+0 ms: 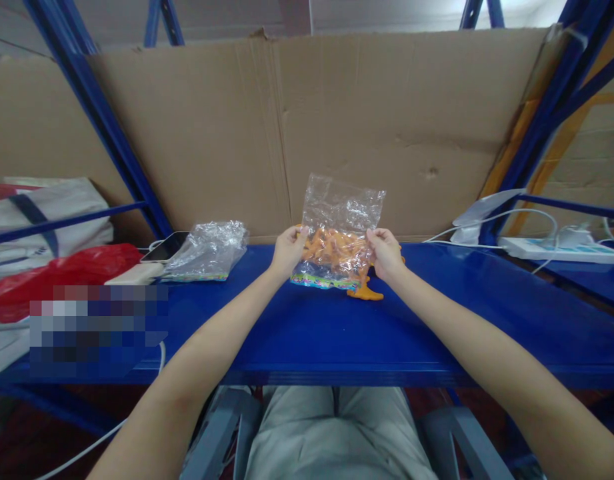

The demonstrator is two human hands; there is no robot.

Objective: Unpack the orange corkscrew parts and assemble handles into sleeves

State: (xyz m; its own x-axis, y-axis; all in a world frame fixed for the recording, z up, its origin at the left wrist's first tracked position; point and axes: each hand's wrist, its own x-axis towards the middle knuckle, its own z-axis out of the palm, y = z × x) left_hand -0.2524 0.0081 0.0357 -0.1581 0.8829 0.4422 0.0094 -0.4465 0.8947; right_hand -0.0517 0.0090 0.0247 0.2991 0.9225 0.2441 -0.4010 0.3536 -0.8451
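Between my two hands a clear plastic bag [343, 200] is stretched upright, with a colourful printed strip along its lower edge. My left hand [289, 251] pinches its left side and my right hand [385, 253] pinches its right side. Behind the bag lie several orange pieces [369, 291], seen partly through the film; their exact kind is unclear, and I cannot tell whether any are inside the bag. To the left, a stack of similar clear bags [207, 252] rests on the blue shelf [307, 340].
A red plastic bag [101, 263] and a white cloth bag [77, 213] sit at the left, near a dark phone [165, 247]. A white power strip [561, 251] with cables lies at the right. Cardboard [187, 133] walls off the back between blue posts.
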